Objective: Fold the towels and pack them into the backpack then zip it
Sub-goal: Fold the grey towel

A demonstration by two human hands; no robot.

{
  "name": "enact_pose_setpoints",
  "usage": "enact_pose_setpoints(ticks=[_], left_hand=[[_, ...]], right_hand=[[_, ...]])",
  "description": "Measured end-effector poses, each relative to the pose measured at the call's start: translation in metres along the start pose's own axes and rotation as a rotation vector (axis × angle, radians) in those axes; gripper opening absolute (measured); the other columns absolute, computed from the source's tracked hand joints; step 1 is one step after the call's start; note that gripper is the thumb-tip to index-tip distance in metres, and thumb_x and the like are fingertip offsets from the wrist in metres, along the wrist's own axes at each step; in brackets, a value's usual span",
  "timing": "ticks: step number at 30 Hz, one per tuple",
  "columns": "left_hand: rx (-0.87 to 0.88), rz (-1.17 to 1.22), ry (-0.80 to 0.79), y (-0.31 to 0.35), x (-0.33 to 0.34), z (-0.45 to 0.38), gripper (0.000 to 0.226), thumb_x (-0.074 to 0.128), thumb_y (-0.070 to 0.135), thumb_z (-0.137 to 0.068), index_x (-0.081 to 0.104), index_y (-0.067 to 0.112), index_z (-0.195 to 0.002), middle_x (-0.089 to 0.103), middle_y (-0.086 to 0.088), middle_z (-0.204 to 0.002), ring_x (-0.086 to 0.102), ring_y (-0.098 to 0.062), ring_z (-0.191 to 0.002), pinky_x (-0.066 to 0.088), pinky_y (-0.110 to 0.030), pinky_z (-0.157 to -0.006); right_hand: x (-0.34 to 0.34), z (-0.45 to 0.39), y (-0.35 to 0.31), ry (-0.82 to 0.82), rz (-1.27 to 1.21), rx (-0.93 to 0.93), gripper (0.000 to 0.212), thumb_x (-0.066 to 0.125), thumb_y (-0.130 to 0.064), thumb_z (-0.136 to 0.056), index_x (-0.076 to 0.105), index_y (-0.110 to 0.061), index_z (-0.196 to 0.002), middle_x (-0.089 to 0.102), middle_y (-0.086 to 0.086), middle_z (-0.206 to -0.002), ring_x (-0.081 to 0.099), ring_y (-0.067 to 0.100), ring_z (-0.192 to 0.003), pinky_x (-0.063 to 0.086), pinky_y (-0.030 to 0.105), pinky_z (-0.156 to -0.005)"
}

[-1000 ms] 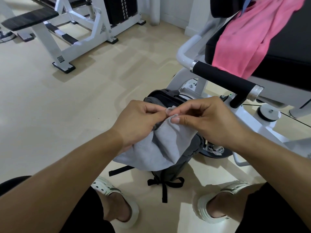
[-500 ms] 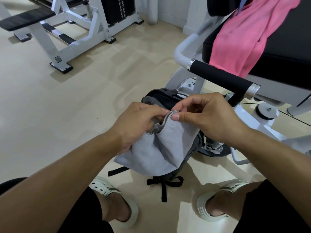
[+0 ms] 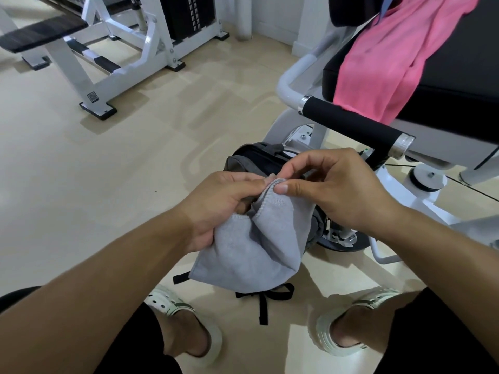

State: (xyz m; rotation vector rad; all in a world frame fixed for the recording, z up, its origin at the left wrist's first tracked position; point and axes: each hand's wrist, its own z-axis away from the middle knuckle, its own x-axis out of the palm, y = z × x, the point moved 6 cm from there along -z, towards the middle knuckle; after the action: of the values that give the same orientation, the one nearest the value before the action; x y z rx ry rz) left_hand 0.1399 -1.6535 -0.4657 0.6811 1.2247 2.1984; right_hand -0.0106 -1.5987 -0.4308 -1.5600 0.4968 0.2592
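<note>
Grey towel (image 3: 251,247) between both hands, seemingly pinched

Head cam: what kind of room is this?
Likely a small gym: a white weight bench, a weight stack behind it, and a padded machine seat with a foam handle.
</note>
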Motion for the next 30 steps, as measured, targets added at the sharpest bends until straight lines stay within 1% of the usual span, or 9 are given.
enact_pose_setpoints(ticks=[2, 6, 9, 11, 15, 20, 24, 28, 30], left_hand=[[0.06, -0.054, 0.051, 0.003, -0.003, -0.001, 0.015, 0.059, 0.01, -0.097, 0.068, -0.001, -0.093, 0.058, 0.007, -0.043, 0.052, 0.001, -0.037, 0.043, -0.01, -0.045], [0.245, -0.237, 0.184, 0.014, -0.022, -0.006, 0.017, 0.066, 0.016, -0.096, 0.074, 0.006, -0.084, 0.072, -0.002, -0.072, 0.063, -0.009, -0.065, 0.05, -0.026, -0.071], [0.339, -0.336, 0.226, 0.022, -0.029, -0.007, 0.017, 0.064, 0.014, -0.098, 0.072, 0.011, -0.083, 0.068, 0.009, -0.065, 0.058, 0.0, -0.056, 0.046, -0.013, -0.063], [0.381, -0.411, 0.202, 0.027, -0.026, -0.005, 0.016, 0.063, 0.013, -0.098, 0.071, 0.008, -0.086, 0.07, 0.007, -0.07, 0.061, 0.0, -0.063, 0.046, -0.01, -0.065], [0.395, -0.526, 0.096, 0.025, -0.021, -0.006, 0.013, 0.061, 0.013, -0.1, 0.069, 0.008, -0.09, 0.072, -0.008, -0.079, 0.062, -0.009, -0.073, 0.048, -0.022, -0.075], [0.409, -0.55, 0.03, 0.023, -0.015, -0.004, 0.011, 0.06, 0.016, -0.1, 0.067, 0.008, -0.097, 0.067, -0.032, -0.081, 0.053, -0.023, -0.068, 0.043, -0.028, -0.068], [0.421, -0.539, 0.028, 0.02, -0.014, -0.005, 0.011, 0.06, 0.016, -0.101, 0.066, 0.007, -0.098, 0.069, -0.032, -0.082, 0.054, -0.036, -0.064, 0.044, -0.033, -0.069], [0.448, -0.55, 0.028, 0.019, -0.014, -0.005, 0.008, 0.061, 0.014, -0.1, 0.067, 0.01, -0.097, 0.074, -0.021, -0.082, 0.061, -0.021, -0.073, 0.047, -0.026, -0.074], [0.455, -0.552, 0.012, 0.018, -0.013, -0.005, 0.008, 0.062, 0.015, -0.099, 0.067, 0.01, -0.097, 0.074, -0.023, -0.083, 0.064, -0.032, -0.075, 0.047, -0.027, -0.076]], right_hand=[[0.0, 0.0, 0.001, -0.007, 0.019, 0.001, 0.009, 0.083, -0.036, -0.077, 0.076, -0.034, -0.083, 0.078, -0.013, -0.086, 0.073, 0.013, -0.079, 0.061, 0.038, -0.078], [-0.005, -0.001, 0.001, -0.005, 0.048, -0.006, 0.009, 0.084, -0.031, -0.079, 0.076, -0.032, -0.081, 0.075, -0.016, -0.079, 0.067, 0.002, -0.07, 0.054, 0.023, -0.069], [-0.006, -0.002, 0.0, -0.032, 0.074, -0.012, 0.01, 0.084, -0.032, -0.077, 0.077, -0.027, -0.082, 0.076, -0.009, -0.078, 0.069, 0.007, -0.071, 0.056, 0.027, -0.071], [-0.006, -0.002, 0.0, -0.032, 0.077, -0.018, 0.01, 0.085, -0.032, -0.077, 0.077, -0.027, -0.082, 0.076, -0.01, -0.078, 0.068, 0.005, -0.07, 0.055, 0.024, -0.071], [-0.006, -0.004, 0.001, -0.012, 0.069, -0.027, 0.009, 0.085, -0.027, -0.079, 0.077, -0.029, -0.082, 0.074, -0.017, -0.075, 0.065, 0.0, -0.067, 0.047, 0.012, -0.066], [-0.006, -0.003, 0.001, -0.027, 0.081, -0.028, 0.009, 0.085, -0.032, -0.078, 0.079, -0.031, -0.084, 0.076, -0.011, -0.078, 0.065, 0.001, -0.068, 0.049, 0.013, -0.064], [-0.005, -0.002, 0.001, -0.042, 0.088, -0.029, 0.009, 0.085, -0.035, -0.077, 0.079, -0.033, -0.083, 0.076, -0.007, -0.077, 0.066, 0.009, -0.069, 0.052, 0.019, -0.065], [-0.004, -0.003, 0.004, -0.052, 0.02, -0.006, 0.018, 0.085, -0.033, -0.074, 0.077, -0.03, -0.089, 0.076, -0.007, -0.08, 0.066, 0.006, -0.07, 0.054, 0.021, -0.069], [-0.001, -0.002, 0.007, -0.08, -0.01, 0.027, 0.033, 0.083, -0.037, -0.072, 0.075, -0.03, -0.103, 0.076, -0.006, -0.083, 0.068, 0.008, -0.073, 0.055, 0.026, -0.075]])
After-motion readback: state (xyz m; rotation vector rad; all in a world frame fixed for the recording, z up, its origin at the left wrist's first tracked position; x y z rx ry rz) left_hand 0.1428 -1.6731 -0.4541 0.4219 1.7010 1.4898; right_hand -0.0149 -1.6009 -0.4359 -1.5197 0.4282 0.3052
